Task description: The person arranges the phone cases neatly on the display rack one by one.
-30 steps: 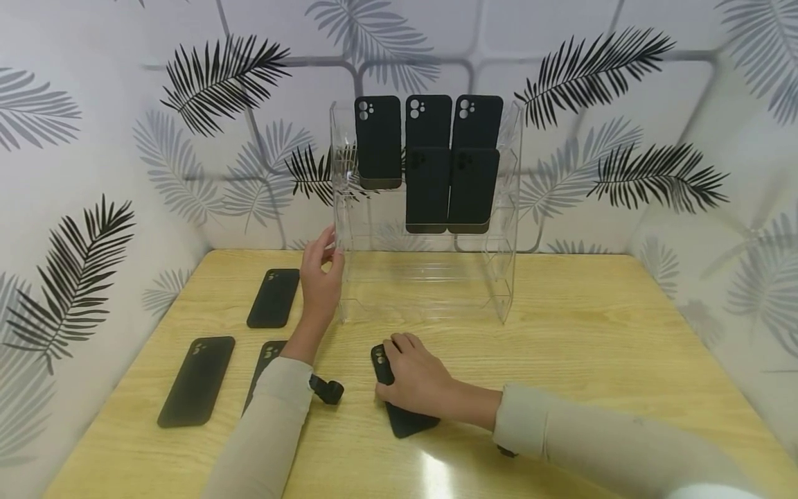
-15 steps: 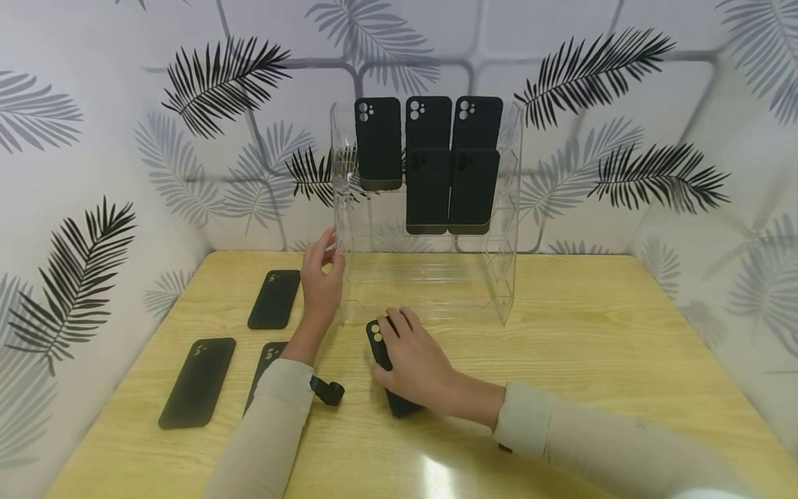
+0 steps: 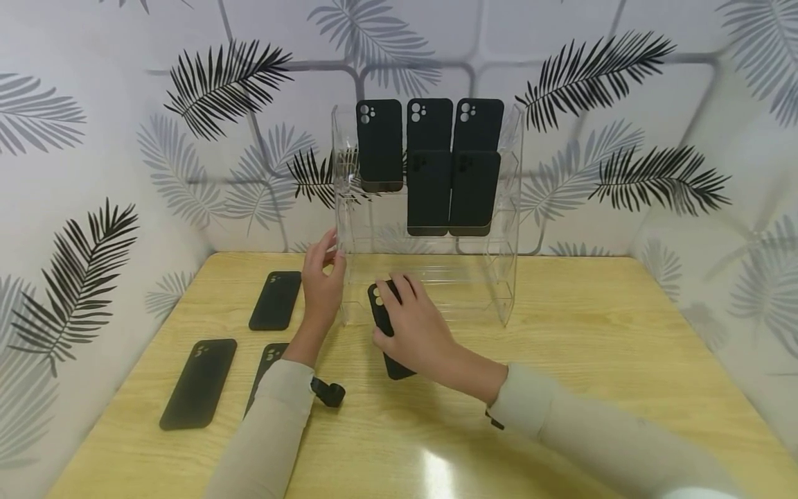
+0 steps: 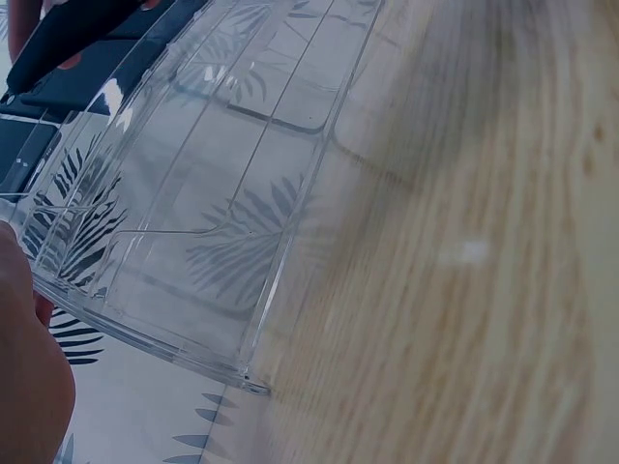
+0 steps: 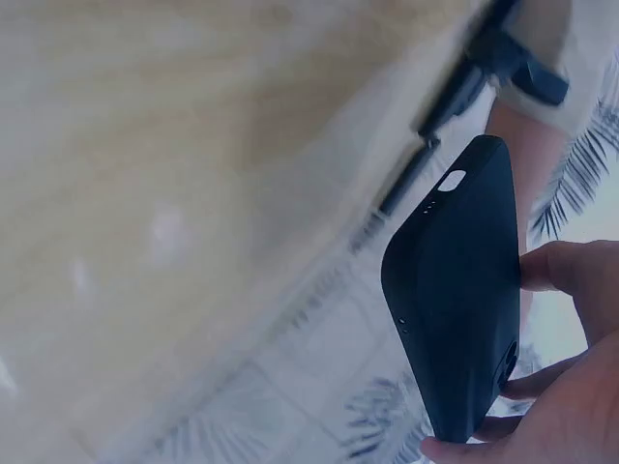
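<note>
Two hands (image 3: 420, 331) hold matte case (image 5: 455, 280) and clear rack (image 4: 208, 208).

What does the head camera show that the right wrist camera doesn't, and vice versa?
Of the two, only the head view shows the clear rack with five black cases on it. Only the right wrist view shows the slot in the short end of the held phone case. Both show that case in the right grip, the wooden table and the leaf-patterned wall.
</note>
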Motion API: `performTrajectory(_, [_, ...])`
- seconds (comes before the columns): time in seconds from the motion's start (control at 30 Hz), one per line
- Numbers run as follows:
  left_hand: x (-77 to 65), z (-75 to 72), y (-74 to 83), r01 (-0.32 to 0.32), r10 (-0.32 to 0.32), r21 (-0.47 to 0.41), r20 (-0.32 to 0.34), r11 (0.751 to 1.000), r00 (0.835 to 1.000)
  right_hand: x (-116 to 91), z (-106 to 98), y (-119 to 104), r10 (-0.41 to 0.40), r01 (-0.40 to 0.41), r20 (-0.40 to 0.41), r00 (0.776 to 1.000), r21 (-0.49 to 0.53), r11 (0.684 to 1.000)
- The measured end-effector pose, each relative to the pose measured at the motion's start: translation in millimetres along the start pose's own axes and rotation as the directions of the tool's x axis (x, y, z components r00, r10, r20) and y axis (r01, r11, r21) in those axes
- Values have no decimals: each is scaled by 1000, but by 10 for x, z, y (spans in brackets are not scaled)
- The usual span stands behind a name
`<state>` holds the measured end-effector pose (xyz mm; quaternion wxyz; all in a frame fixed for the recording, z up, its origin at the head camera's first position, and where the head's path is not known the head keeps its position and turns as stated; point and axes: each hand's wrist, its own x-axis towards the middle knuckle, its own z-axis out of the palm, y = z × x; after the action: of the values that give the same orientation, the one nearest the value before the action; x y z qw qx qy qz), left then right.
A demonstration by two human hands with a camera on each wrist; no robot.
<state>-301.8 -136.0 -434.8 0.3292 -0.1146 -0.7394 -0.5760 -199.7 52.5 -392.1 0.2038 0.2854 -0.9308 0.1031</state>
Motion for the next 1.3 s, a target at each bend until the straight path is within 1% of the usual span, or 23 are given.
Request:
performTrajectory(0.2, [3, 22, 54, -10, 10, 8, -23, 1000, 1000, 263, -90, 90, 1, -4, -118, 993, -25, 1000])
performTrajectory(0.3, [-3, 33, 108, -6, 6, 17, -28, 1000, 1000, 404, -136, 141, 3, -12, -159, 987, -52, 999])
performTrajectory(0.37, [-3, 36, 116, -8, 9, 19, -30, 1000, 1000, 502, -166, 172, 5, -18, -189, 982, -66, 998])
performTrajectory(0.47, [4, 34, 90, -20, 21, 18, -37, 1000, 999, 651, -208, 219, 25, -39, -236, 971, -51, 998])
performTrajectory(0.63, [18, 15, 20, -25, 25, 6, -32, 1000, 999, 889, -251, 316, 79, -74, -326, 942, 28, 997])
performTrajectory(0.8, [13, 7, -15, -23, 23, -10, -11, 1000, 1000, 1079, -238, 412, 102, -71, -416, 904, 89, 994])
performTrajectory(0.9, [11, 6, -19, -23, 23, -5, -3, 1000, 1000, 1177, -227, 452, 121, -82, -435, 892, 107, 991])
performTrajectory(0.97, [11, 5, -18, -21, 21, -3, 1, 1000, 1000, 1246, -227, 466, 143, -97, -428, 892, 128, 987])
performTrajectory(1.13, [10, 0, -17, -12, 12, 11, 8, 1000, 1000, 1420, -250, 474, 196, -120, -427, 883, 198, 973])
performTrajectory(1.2, [10, -1, -14, -10, 10, 16, 8, 1000, 1000, 1488, -249, 482, 208, -124, -441, 873, 211, 970])
performTrajectory(1.3, [15, -3, -10, -5, 5, 17, 10, 1000, 1000, 1574, -242, 495, 221, -131, -451, 864, 222, 966])
